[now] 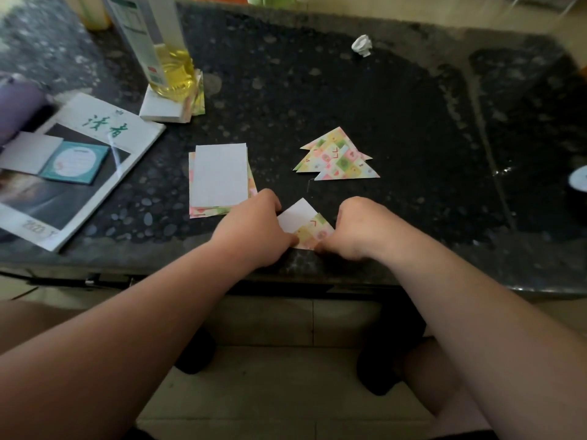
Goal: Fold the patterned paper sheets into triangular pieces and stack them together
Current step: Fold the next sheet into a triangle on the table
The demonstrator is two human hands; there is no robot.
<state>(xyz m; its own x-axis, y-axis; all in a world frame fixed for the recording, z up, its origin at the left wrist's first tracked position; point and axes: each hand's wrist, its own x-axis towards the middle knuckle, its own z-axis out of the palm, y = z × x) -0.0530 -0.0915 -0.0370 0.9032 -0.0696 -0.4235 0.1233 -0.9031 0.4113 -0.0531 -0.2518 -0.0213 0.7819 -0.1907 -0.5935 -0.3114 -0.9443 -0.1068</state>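
Dark speckled stone table (349, 100), with a bottle of yellow oil (165, 58) at about 11 o'clock standing on a white pad (160, 108). Over at 9 o'clock there's a magazine (104, 128) with a teal booklet (76, 161) and a white card (30, 152) lying on it, plus something purple (17, 106) touching its far-left side. A crumpled white paper ball (362, 45) sits alone at 1 o'clock.

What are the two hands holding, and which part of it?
One half-folded patterned paper sheet, lying on the table. The left hand pinches its lower left edge; the right hand pinches its lower right corner.
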